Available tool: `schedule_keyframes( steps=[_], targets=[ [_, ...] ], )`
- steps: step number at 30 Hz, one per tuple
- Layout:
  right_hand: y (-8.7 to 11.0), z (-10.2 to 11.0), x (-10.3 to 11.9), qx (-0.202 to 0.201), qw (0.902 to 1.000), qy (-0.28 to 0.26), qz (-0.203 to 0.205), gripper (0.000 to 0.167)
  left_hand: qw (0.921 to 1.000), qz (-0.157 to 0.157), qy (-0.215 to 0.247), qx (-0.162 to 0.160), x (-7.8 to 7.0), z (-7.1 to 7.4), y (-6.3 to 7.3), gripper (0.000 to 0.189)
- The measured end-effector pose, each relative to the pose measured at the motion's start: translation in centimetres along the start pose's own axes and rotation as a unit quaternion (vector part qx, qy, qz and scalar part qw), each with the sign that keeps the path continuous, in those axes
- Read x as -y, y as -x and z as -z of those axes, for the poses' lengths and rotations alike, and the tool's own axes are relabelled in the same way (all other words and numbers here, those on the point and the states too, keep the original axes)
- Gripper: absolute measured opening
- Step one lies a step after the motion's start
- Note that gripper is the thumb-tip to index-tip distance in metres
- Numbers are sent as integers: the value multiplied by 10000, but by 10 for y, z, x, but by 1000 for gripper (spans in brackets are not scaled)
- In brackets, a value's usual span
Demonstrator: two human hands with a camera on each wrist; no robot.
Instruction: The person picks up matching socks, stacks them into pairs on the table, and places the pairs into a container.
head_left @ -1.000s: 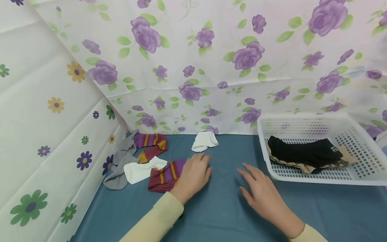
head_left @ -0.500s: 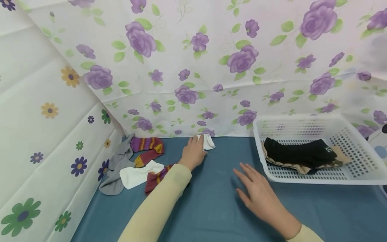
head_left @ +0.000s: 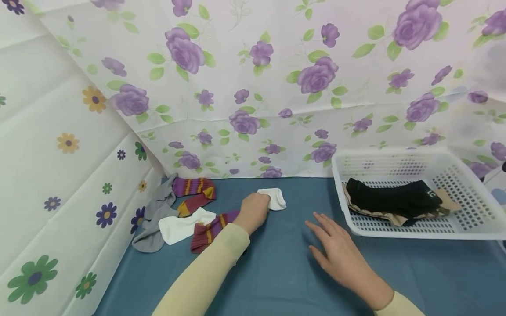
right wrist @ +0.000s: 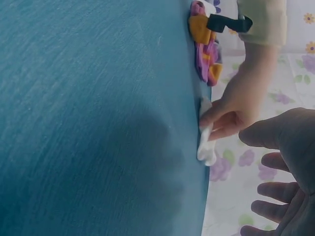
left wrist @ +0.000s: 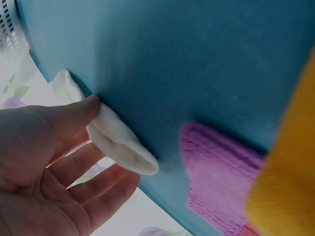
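My left hand (head_left: 254, 213) pinches a small white sock (head_left: 276, 198) near the back edge of the blue cloth. In the left wrist view the thumb lies on the near side of the white sock (left wrist: 120, 142) and the fingers are behind it. My right hand (head_left: 336, 252) hovers over the cloth, fingers spread and holding nothing. A maroon and purple striped sock (head_left: 211, 230) lies just left of my left hand, partly hidden by the forearm.
Further left lie another striped sock (head_left: 195, 195), a second white sock (head_left: 183, 226) and a grey sock (head_left: 154, 224). A white perforated basket (head_left: 427, 235) at the right holds a black sock (head_left: 395, 199) on top of beige ones. Floral sheets (head_left: 284, 136) hang behind and at the left.
My left hand has reached forward to the white sock, taken hold of it and drawn it slightly toward me. The right hand has stayed nearly still.
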State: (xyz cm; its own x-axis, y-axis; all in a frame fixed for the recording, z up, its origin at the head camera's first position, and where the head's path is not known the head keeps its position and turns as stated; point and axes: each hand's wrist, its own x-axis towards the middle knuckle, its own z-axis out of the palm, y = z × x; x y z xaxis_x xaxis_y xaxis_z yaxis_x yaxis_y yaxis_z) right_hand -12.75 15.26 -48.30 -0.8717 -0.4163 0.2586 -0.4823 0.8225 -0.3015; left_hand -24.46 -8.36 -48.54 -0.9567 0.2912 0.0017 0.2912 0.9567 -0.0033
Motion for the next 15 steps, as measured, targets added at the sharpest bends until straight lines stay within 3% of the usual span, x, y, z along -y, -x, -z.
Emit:
schedule_keyframes(
  steps=[4, 6, 8, 11, 15],
  targets=[
    [-1, 0, 1, -58, 10000, -15, 15, 66, 9995, -264, 83, -123, -2, 1, 12, 17],
    [-1, 0, 1, -62, 10000, -13, 18, 66, 9988, -389, 312, 6, -2, 1, 18, 18],
    [-1, 0, 2, -58, 10000, -31, 13, 66, 9950, -465, 834, 282, -3, 2, 24, 19],
    [-2, 3, 3, -15, 9999, -155, -36, 72, 9781, -603, 1910, 567, -5, 6, 33, 18],
    [-4, 8, 5, 100, 9985, -533, -98, 90, 9423, -811, 3144, 810, -9, 20, 49, 16]
  ],
)
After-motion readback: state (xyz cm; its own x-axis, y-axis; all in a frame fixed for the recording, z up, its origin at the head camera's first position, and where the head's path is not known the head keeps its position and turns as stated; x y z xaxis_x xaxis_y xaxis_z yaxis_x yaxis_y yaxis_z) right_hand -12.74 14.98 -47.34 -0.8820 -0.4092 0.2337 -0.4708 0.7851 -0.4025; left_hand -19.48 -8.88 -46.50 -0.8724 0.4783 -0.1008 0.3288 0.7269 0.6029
